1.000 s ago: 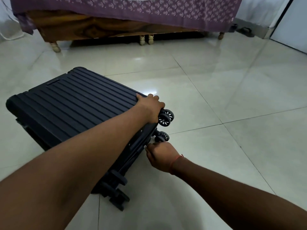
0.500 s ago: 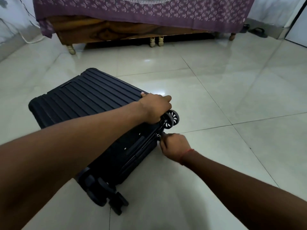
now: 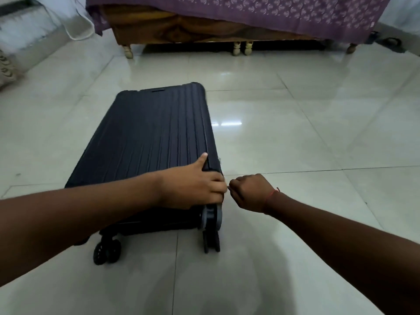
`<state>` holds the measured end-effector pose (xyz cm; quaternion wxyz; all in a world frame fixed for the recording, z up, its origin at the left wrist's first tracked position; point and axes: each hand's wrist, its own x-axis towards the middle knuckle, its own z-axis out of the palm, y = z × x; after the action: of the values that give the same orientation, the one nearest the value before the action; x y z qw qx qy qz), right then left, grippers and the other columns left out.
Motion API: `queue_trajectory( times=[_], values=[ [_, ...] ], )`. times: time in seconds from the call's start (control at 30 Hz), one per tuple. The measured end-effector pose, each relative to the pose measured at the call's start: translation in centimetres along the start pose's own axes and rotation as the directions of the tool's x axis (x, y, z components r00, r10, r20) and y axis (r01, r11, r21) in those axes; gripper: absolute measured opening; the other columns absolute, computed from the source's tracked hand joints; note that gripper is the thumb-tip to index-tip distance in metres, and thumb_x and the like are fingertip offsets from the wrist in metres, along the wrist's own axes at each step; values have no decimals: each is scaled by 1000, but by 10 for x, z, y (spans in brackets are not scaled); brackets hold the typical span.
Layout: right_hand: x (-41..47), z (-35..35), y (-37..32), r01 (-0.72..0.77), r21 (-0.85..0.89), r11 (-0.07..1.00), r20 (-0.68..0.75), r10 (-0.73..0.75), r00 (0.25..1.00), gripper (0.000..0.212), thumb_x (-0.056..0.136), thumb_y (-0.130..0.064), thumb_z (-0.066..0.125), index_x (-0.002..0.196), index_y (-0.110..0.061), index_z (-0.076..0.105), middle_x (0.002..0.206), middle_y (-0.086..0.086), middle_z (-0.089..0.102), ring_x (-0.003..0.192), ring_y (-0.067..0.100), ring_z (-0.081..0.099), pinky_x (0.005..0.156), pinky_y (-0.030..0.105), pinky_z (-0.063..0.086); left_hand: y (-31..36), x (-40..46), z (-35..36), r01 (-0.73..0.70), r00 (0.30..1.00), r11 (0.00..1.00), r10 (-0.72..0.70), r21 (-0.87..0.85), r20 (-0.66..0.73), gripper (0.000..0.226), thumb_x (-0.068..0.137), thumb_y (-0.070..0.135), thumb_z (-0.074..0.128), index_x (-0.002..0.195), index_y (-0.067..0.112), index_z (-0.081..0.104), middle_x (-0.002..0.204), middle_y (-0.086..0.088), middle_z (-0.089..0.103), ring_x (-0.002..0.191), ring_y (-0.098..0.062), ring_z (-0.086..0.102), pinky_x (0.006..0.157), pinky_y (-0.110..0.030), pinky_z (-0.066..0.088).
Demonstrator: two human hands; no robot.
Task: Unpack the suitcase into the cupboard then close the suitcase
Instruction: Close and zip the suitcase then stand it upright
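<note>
Compared with the frame half a second earlier, the suitcase is seen more lengthwise, with its wheeled end turned nearer the viewer and its far end pointed toward the bed. The left hand has been kept on the near right corner of the lid, the thumb laid along the ribbed top and the fingers curled over the corner edge. The right hand has been carried up from low on the side seam to just beside that corner, close to the left fingertips; it is clenched with finger and thumb pinched together, and something small may be held there, but what cannot be told. A red thread is worn at the right wrist.

The suitcase is laid flat and closed on the floor, its lid uppermost. Two wheels are seen stacked at the near right corner and another pair at the near left, below the left forearm.

Open tiled floor is seen to the right of the suitcase and between its far end and the bed. The bed frame is raised on short turned legs and draped with a purple patterned cloth. A white cable is hung by the wall at the upper left, and dark footwear is lying at the upper right.
</note>
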<state>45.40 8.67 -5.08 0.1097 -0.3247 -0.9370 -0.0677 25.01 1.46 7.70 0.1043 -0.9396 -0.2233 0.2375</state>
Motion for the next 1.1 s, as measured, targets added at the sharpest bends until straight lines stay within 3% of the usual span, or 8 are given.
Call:
queue_trajectory(
  times=[0.1,0.2,0.37,0.8,0.87,0.97,1.03,1.1],
  values=[
    [0,6,-6,77,-3,997,-23,-78,997,28,87,-30,37,64,-16,48,54,1,53,42,28,51,41,23,25,8,-29,10,-100,959,967,31,-234,-283,42,82,15,56,124,18,56,130,-4,50,132,-22,43,110,-67,22],
    [-2,8,-3,77,11,997,-64,-76,995,28,90,-31,37,68,-17,49,59,0,55,46,27,54,42,23,26,-1,-43,18,2,848,779,-333,-627,-411,52,84,25,55,135,16,50,141,-6,45,134,-16,39,114,-39,30],
    [4,8,1,57,-56,997,-50,-60,997,31,91,-33,36,69,-18,52,60,-2,57,48,25,56,43,21,26,-22,-35,38,667,582,375,-801,-644,137,69,99,51,28,154,14,10,163,-5,4,149,-20,-3,120,-53,2],
    [64,-15,7,-384,-145,912,203,407,891,29,92,-38,42,89,-18,63,90,6,68,82,34,63,64,28,40,-27,-22,37,659,557,353,-823,-664,115,61,101,45,26,153,14,19,162,-4,12,149,-21,5,120,-50,5],
    [76,-24,-1,-629,163,760,207,597,775,21,82,-30,50,78,-16,66,79,5,66,78,32,60,66,28,45,-36,-29,37,575,470,296,-883,-763,12,48,100,37,38,143,16,43,150,-3,41,141,-23,32,114,-43,26],
    [110,-41,-5,-650,716,255,303,726,618,19,72,-24,53,72,-10,66,78,10,68,74,27,61,66,39,54,-64,-55,52,592,169,108,-986,-798,-8,44,90,34,55,126,9,58,126,-10,59,118,-29,53,96,-41,46],
    [135,-51,-8,-576,815,-54,468,647,602,26,73,-34,57,82,-13,69,89,11,69,78,24,63,68,41,55,-90,-80,69,698,-48,-120,-991,-706,121,58,85,45,58,126,5,54,129,-15,53,120,-34,48,96,-47,44],
    [157,-53,-8,-579,806,-125,531,587,612,47,78,-53,58,110,-20,68,105,1,68,94,20,64,86,37,51,-113,-105,84,661,-229,-410,-908,-629,352,75,80,60,58,130,5,49,132,-16,49,123,-36,45,98,-47,42]
  ],
)
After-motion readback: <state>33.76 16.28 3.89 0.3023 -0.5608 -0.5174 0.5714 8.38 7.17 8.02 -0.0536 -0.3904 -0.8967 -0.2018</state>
